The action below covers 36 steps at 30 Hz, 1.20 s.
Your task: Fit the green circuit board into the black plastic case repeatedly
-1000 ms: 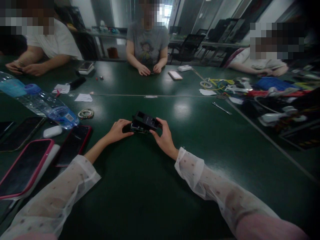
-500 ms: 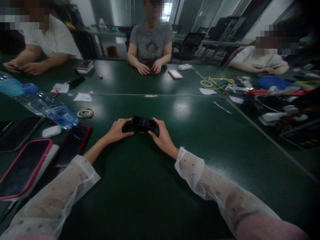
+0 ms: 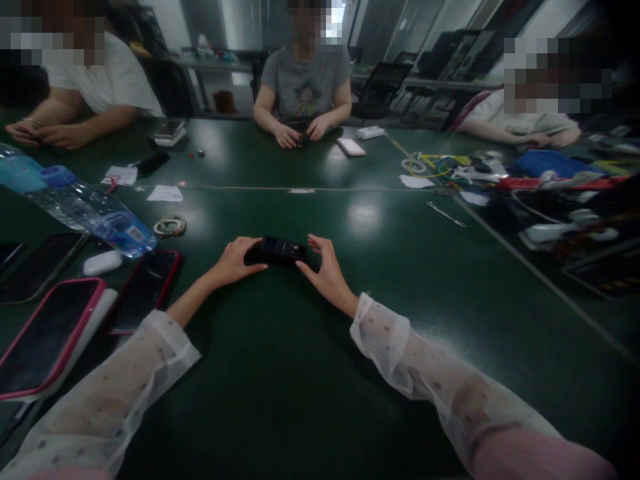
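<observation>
A small black box-like device [image 3: 283,251] rests on the dark green table [image 3: 280,373] between my hands. My left hand [image 3: 239,262] is at its left end, thumb along the near edge and fingers behind, gripping that end. At the right end, my right hand [image 3: 324,265] has its thumb tip against the near corner, while its fingers are lifted and spread away from the device. Sheer white dotted sleeves cover both forearms.
Phones [image 3: 146,291], a white case [image 3: 103,263], a water bottle [image 3: 107,217] and bracelets [image 3: 171,225] lie to the left. A wrench [image 3: 445,214] and tangled cables [image 3: 450,167] are at right. Three people sit around the table.
The black device has tipped so its top face lies flatter and lower. My right fingers have come off its right end; my left hand has barely moved.
</observation>
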Each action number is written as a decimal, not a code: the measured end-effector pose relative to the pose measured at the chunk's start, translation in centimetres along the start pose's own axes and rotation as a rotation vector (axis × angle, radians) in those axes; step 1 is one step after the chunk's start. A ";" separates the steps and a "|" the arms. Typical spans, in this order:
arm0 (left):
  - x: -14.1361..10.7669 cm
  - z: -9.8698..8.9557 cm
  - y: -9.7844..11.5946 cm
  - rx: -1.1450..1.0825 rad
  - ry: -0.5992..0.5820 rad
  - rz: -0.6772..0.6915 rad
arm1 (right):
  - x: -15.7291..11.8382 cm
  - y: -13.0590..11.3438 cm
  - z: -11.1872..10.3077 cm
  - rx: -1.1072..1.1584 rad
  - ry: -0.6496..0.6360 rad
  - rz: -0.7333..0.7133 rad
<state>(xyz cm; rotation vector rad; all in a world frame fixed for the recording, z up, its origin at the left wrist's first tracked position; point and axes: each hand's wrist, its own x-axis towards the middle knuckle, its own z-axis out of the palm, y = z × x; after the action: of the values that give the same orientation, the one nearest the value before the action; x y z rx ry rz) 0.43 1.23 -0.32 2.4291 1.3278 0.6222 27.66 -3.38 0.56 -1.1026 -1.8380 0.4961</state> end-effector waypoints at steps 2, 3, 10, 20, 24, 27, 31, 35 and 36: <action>0.0 -0.1 0.1 0.000 0.001 0.001 | 0.0 0.1 0.0 -0.001 -0.002 0.008; 0.0 -0.1 0.2 0.001 0.002 0.001 | 0.0 0.1 0.0 -0.001 -0.002 0.010; 0.0 -0.4 0.5 0.010 -0.009 0.002 | 0.0 0.3 0.0 0.019 -0.073 0.021; 0.0 -0.6 0.9 -0.001 -0.021 0.001 | 0.0 0.3 0.0 0.026 -0.147 0.069; 0.1 -0.3 0.6 -0.001 -0.004 0.010 | 0.0 0.4 0.1 0.025 -0.162 0.073; 0.1 -0.3 0.5 -0.006 -0.005 0.010 | 0.0 0.4 0.1 0.032 -0.164 0.084; 0.0 -0.4 0.6 -0.012 -0.009 0.012 | 0.0 0.4 0.1 0.027 -0.162 0.101; -0.1 -0.6 0.8 -0.009 -0.007 0.023 | 0.0 0.4 0.0 0.025 -0.159 0.099; -0.1 -0.6 0.8 -0.009 -0.008 0.022 | 0.1 0.4 0.0 0.025 -0.161 0.101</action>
<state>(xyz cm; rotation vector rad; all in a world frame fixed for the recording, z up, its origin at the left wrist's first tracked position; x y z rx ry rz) 0.67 0.78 0.55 2.4402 1.2939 0.6217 27.81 -3.12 0.32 -1.1720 -1.9149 0.6824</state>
